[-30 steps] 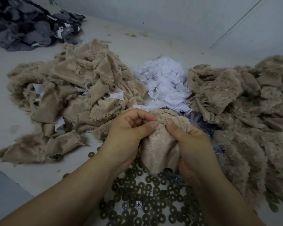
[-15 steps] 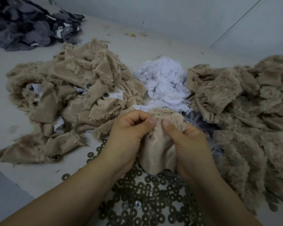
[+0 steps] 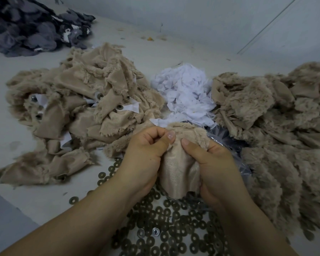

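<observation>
Left hand point(image 3: 146, 154) and right hand point(image 3: 212, 163) both pinch the beige plush piece point(image 3: 181, 163) (backing side facing up) above the washers point(image 3: 164, 228) near the tabletop's point(image 3: 35, 196) front edge, likely to locate the fastening point.

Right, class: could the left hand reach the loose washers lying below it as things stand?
Likely yes, once freed: the washers lie uncovered just beneath the left hand, but it now pinches the beige fabric piece.
</observation>
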`<state>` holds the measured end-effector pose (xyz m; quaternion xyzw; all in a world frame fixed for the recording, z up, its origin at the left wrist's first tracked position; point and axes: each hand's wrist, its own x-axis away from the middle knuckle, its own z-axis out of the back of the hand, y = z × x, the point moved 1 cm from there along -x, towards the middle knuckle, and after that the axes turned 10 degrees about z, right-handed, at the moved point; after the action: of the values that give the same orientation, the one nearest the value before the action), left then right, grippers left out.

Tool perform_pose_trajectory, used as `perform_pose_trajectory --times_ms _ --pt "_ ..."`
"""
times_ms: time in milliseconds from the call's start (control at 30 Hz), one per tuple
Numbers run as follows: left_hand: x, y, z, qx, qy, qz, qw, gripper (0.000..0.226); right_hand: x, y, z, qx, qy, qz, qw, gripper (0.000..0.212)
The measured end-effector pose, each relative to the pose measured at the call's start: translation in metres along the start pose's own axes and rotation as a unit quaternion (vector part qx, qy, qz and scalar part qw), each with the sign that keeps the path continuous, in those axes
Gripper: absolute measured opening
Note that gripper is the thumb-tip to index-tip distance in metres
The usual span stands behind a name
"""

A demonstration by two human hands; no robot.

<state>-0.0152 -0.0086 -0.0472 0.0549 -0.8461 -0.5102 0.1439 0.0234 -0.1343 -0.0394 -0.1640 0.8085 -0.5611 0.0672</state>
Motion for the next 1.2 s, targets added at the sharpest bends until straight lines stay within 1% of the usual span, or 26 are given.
perform_pose_trajectory --times_ms 67,100,167,267,367,433,533,700,800,933,1067,1200 --pt "-0.0004 -0.0031 0.0 -0.029 0.007 -0.01 1.0 0.026 -0.0001 -0.0001 -0.0002 0.001 0.007 -0.001 1.0 0.032" --pt "0.0 -0.0041 -0.0007 -0.041 0.008 -0.015 0.999 0.027 -0.0002 -0.0005 -0.0003 -0.001 0.01 -0.005 1.0 0.032" --pt "0.0013 -0.005 -0.0017 -0.053 0.007 -0.022 0.998 0.016 -0.0001 -0.002 -0.0005 -0.008 0.014 -0.011 1.0 0.032" --pt "0.0023 -0.005 -0.0006 -0.062 0.001 -0.022 0.998 0.02 0.0004 -0.0041 -0.0004 -0.004 0.025 -0.004 1.0 0.03" --pt "0.0023 -0.0037 0.0002 -0.064 -0.004 -0.019 0.998 0.01 0.0012 -0.0041 -0.0006 0.009 0.033 0.006 0.999 0.032" --pt "0.0026 -0.0028 0.0009 -0.075 -0.003 -0.025 0.997 0.007 0.0016 -0.0038 -0.0005 0.016 0.04 0.011 0.999 0.034" --pt "0.0027 -0.0029 0.0017 -0.097 0.009 -0.039 0.994 0.01 0.0017 -0.004 -0.0001 0.023 0.057 0.018 0.998 0.032" --pt "0.0043 -0.002 -0.0001 -0.114 0.026 -0.049 0.992 0.019 0.0019 -0.0036 0.0011 0.014 0.076 -0.003 0.997 0.013" --pt "0.0053 -0.0018 -0.001 -0.131 0.031 -0.05 0.99 0.021 0.0025 -0.0047 0.0004 0.009 0.082 -0.012 0.997 0.013" --pt "0.0051 -0.003 -0.0033 -0.182 0.041 -0.063 0.98 0.028 0.0037 -0.0059 0.0007 0.016 0.089 -0.016 0.996 0.014" --pt "0.0037 -0.0024 -0.0034 -0.23 0.049 -0.086 0.968 0.024 0.0042 -0.0058 0.0013 0.035 0.088 -0.014 0.995 0.015" --pt "0.0019 -0.0007 -0.0007 -0.227 0.056 -0.088 0.968 0.021 0.0042 -0.0063 -0.0002 0.014 0.069 -0.029 0.997 0.014"
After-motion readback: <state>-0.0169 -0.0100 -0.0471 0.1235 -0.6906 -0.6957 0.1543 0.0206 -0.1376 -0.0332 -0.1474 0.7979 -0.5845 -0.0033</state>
